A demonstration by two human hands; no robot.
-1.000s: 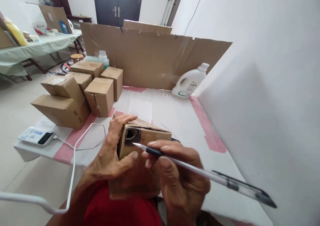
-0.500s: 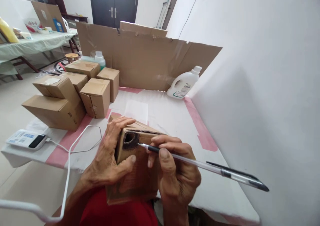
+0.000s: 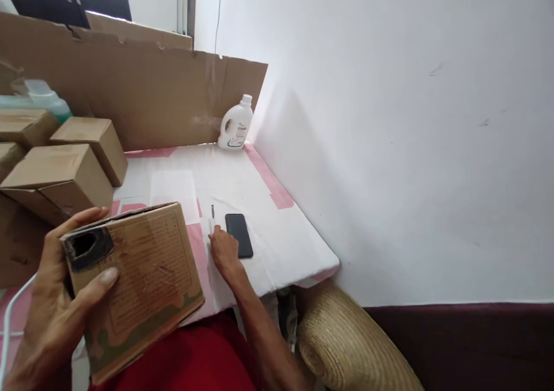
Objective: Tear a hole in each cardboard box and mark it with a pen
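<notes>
My left hand (image 3: pixel 60 298) grips the end of a cardboard box (image 3: pixel 151 275), thumb on its printed face and fingers over the top edge. At the box's upper left corner is a small hole with a blackened border (image 3: pixel 101 246). The box is tilted towards me above the table's front edge. My right hand (image 3: pixel 225 253) is low over the white tablecloth, its fingers closed at the lower part of a pen (image 3: pixel 212 213) whose tip points away from me; the fingertips are partly hidden. Just right of that hand lies a black smartphone (image 3: pixel 239 236).
Several closed cardboard boxes (image 3: pixel 82 177) stand at the left, with a bottle of green liquid (image 3: pixel 47 99) behind. A white jug (image 3: pixel 237 126) stands near a cardboard panel (image 3: pixel 142 99) at the back. A white wall (image 3: pixel 389 148) borders the right; a rolled straw mat (image 3: pixel 346 333) is below.
My right hand has carried the pen from the box's hole down to the tablecloth at the right. The box has turned in my left hand, and the view has swung right, showing the smartphone.
</notes>
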